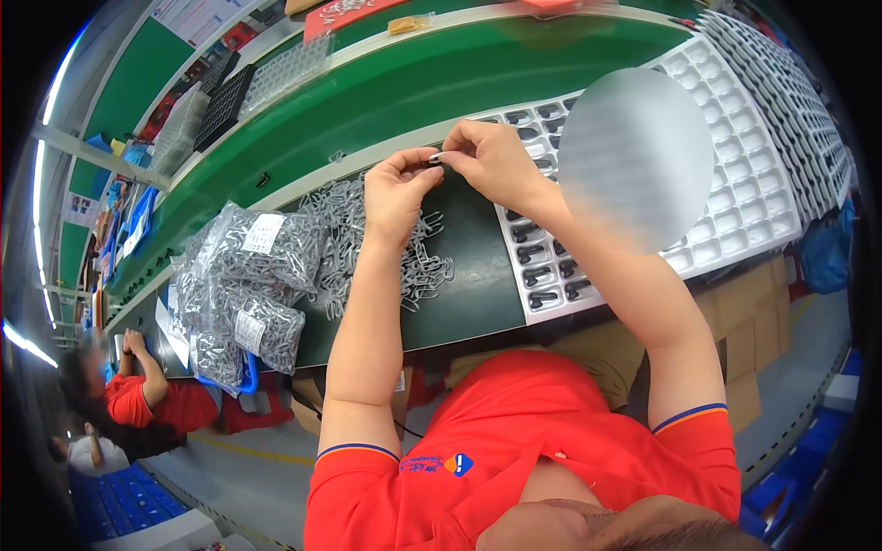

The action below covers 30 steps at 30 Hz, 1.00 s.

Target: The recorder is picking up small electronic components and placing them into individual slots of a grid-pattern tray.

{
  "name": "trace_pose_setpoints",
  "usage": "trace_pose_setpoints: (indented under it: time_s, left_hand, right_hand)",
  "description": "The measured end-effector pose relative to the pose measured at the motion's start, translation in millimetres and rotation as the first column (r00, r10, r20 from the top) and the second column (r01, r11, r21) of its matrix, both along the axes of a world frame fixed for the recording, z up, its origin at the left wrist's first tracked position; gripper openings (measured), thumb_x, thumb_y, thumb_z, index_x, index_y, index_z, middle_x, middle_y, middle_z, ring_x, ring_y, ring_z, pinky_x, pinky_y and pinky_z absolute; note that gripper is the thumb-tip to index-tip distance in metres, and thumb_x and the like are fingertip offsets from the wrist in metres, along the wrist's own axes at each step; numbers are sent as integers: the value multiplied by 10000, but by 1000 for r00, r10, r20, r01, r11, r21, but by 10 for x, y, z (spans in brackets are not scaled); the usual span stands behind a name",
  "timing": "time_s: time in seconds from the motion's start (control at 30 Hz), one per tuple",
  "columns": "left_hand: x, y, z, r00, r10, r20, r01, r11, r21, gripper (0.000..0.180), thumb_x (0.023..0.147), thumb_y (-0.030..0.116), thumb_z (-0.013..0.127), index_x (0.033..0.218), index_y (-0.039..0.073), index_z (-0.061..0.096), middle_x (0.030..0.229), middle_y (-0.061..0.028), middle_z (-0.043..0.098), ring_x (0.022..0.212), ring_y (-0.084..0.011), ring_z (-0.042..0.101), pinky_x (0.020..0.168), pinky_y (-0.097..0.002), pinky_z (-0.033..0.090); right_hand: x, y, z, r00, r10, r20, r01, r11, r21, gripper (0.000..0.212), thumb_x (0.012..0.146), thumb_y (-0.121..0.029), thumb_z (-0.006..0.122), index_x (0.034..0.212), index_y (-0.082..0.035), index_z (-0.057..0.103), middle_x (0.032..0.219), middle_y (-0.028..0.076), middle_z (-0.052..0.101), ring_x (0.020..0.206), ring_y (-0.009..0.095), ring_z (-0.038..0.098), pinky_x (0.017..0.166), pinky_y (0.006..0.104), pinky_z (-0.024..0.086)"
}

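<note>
My left hand (395, 195) and my right hand (496, 163) meet over the dark bench, fingertips pinched together. Between them is a small piece (435, 158) with a shiny silvery end; the fingers hide most of it, so its kind cannot be told. Below and left of my left hand lies a loose pile of bent grey metal clips (354, 216), some spreading under the wrist. Past my right forearm sits a white moulded tray (735, 216), its nearer cells holding black parts (544, 299). A round blurred patch covers the tray's middle.
Clear plastic bags of grey metal clips (243, 248) are heaped at the left. Stacked white trays (781, 101) rise at the far right. A green divider (386, 96) runs behind the bench (469, 275). Another person in a red shirt (165, 399) works at the left.
</note>
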<state>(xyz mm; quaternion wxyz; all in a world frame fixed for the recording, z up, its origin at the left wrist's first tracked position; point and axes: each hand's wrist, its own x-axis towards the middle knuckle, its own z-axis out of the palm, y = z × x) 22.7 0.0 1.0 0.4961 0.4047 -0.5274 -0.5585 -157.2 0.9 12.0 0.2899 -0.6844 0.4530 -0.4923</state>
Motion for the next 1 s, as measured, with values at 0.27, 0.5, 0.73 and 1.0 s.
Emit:
trace_pose_setpoints:
  time_s: [0.27, 0.5, 0.73, 1.0]
  left_hand:
    - [-17, 41, 11, 994, -24, -105, 29, 999, 44, 316, 831, -93, 706, 1144, -89, 657, 995, -125, 719, 894, -147, 700, 828, -254, 576]
    - [-24, 46, 36, 1000, -8, 21, 9, 1000, -15, 246, 908, -27, 667, 1148, -83, 663, 997, -120, 714, 855, -150, 695, 811, -252, 577]
    - [-15, 54, 21, 996, -13, 88, 19, 998, -65, 158, 935, -7, 636, 1073, -70, 680, 967, -103, 713, 810, -137, 685, 764, -247, 567]
    - [16, 24, 58, 992, 52, 111, -37, 991, -127, 147, 936, -53, 588, 1063, -71, 659, 944, -88, 701, 786, -119, 668, 731, -238, 553]
  right_hand:
    - [-5, 12, 13, 1000, -5, 5, 4, 999, 48, 119, 835, -84, 737, 835, 24, 686, 751, 99, 700, 712, 136, 651, 661, 292, 516]
    - [-17, -53, -10, 1000, 5, -12, -4, 996, 89, 126, 793, -101, 766, 801, -2, 689, 765, 128, 711, 703, 208, 678, 660, 332, 536]
    - [-97, -200, -124, 942, 235, 239, -302, 904, 301, 159, 779, -67, 785, 861, 5, 669, 790, 79, 689, 707, 149, 635, 646, 302, 521]
    - [53, -138, 0, 979, 151, 137, -180, 955, 236, 149, 795, -49, 762, 855, 9, 638, 794, 90, 685, 717, 155, 639, 656, 300, 523]
